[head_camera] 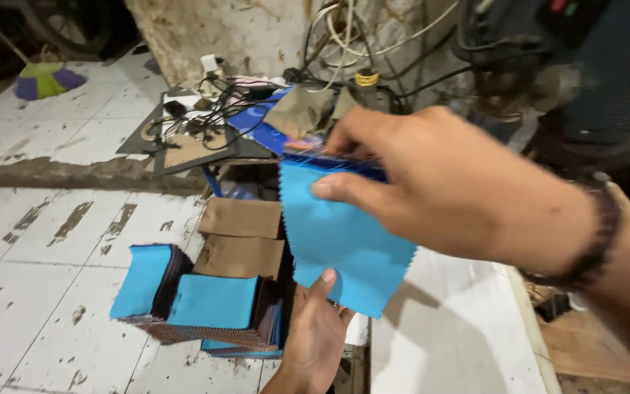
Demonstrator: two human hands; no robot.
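- The right hand (461, 186) reaches in from the right, fingers curled and thumb pressed flat, pinching the top edge of a blue swatch (344, 237) together with a thin bundle (344, 159) of more swatches behind it.
- The swatch hangs from that grip, its edges cut in zigzag, its lower corner pointing down to the near side.
- The left hand (315, 335) comes up from the near edge, palm half open, thumb tip touching the swatch's lower edge; its fingers are behind the cloth, so how far they close I cannot tell.
- A dark bracelet (599, 241) sits on the right wrist.
- Left of the left hand, two stacks of swatches (191, 303) lie on the white table (45, 292), each with a blue piece on top and dark edges below.
- Just beyond the stacks lie two brown pieces (240, 237), one behind the other.
- Farther off, a dark board (191, 135) carries tangled cables and a charger.
- Far left on the floor lies a green and purple brush (45, 80).
- At the far right stands a dark machine, probably a press, too blurred to be sure.
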